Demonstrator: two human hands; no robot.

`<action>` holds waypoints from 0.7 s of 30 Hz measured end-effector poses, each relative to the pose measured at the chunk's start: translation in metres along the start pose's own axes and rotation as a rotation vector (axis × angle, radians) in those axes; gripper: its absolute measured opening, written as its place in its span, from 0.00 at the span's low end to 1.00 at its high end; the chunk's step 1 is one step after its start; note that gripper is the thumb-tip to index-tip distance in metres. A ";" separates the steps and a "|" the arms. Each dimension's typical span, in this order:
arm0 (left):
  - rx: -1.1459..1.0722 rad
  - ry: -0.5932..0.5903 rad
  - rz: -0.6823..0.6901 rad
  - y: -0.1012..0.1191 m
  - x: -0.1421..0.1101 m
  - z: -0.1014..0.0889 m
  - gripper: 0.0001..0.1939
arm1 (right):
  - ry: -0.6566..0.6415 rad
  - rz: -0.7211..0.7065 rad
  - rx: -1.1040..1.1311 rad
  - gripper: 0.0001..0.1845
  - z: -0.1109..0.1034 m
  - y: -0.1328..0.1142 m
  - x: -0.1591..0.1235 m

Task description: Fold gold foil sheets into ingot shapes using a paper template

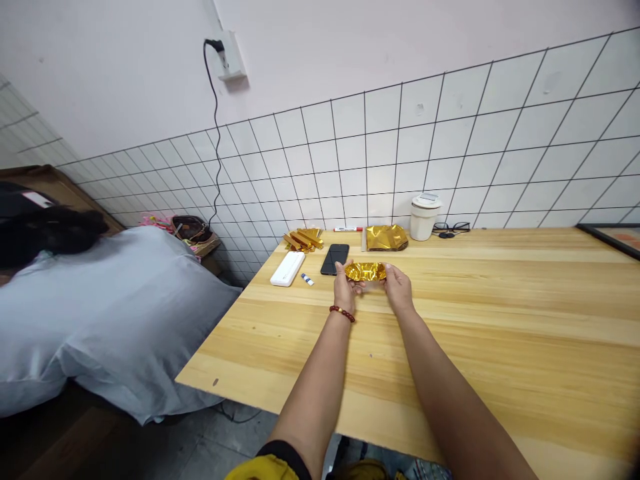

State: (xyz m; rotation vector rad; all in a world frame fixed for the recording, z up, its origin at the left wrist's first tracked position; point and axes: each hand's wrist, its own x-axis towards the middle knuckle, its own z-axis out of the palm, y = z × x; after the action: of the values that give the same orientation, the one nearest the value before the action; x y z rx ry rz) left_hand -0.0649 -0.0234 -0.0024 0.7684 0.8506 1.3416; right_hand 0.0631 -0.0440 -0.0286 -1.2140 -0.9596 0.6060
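Between both hands, just above the wooden table (280, 347), is a folded piece of shiny gold foil paper (366, 271), long and narrow with crinkled sides. My left hand (345, 287) pinches its left end, and a red bead bracelet (342, 313) circles that wrist. The right end sits between the thumb and fingers of my right hand (399, 288). Close behind my left hand lies a black smartphone (334, 259). Farther back are a flat stack of gold foil paper (386, 238) and a pile of folded gold strips (305, 239).
A white power bank (288, 269) and a small blue-and-white stick (307, 279) lie left of the phone. Along the wall are a red-and-white marker (348, 229), a white lidded cup (425, 217) and eyeglasses (451, 229). A bed with a grey sheet (115, 313) stands left.
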 end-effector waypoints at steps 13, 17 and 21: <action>0.069 0.103 0.033 0.004 0.006 0.003 0.31 | 0.259 -0.037 -0.181 0.38 -0.136 -0.019 0.060; 0.161 0.101 0.080 0.000 0.005 0.006 0.25 | 0.468 0.045 -0.422 0.36 -0.282 -0.024 0.085; 0.286 0.060 0.097 -0.003 0.004 0.010 0.20 | 0.623 0.085 -0.685 0.32 -0.383 -0.014 0.088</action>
State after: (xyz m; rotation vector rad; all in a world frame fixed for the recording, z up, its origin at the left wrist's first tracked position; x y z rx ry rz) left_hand -0.0547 -0.0195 -0.0001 1.0060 1.0795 1.3495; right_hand 0.4365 -0.1661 -0.0113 -1.9083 -0.5835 -0.0824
